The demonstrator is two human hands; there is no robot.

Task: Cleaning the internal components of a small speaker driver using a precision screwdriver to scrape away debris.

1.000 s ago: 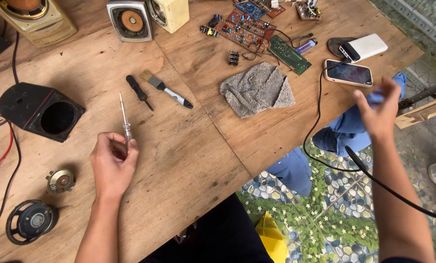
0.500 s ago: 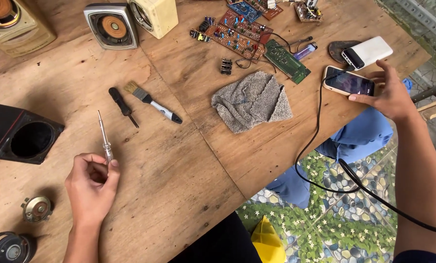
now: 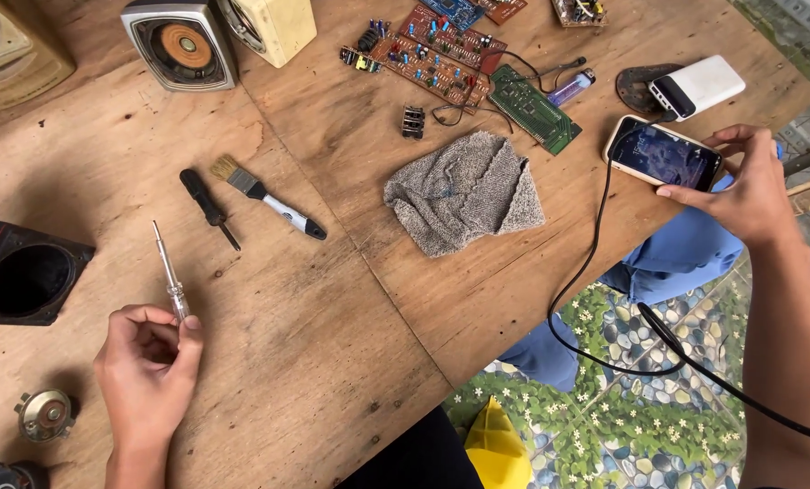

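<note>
Left hand [image 3: 147,362] is pinching a slim screwdriver [image 3: 167,271], blade pointing to 11 o'clock over the wooden table [image 3: 332,299]. Right hand [image 3: 740,186], in mid-air a second ago, is now curling round the phone [image 3: 663,154] (cable attached) at 2 o'clock, so attention is shifting to the screen.

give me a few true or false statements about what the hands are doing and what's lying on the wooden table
1. The left hand holds a thin screwdriver. True.
2. The right hand rests on the grey cloth. False: it touches a phone at the table's edge, apart from the cloth.
3. A small paintbrush lies beside a black-handled screwdriver. True.
4. The green circuit board lies under the cloth. False: it lies bare, beyond the cloth.
5. A black cable hangs off the table. True.
</note>
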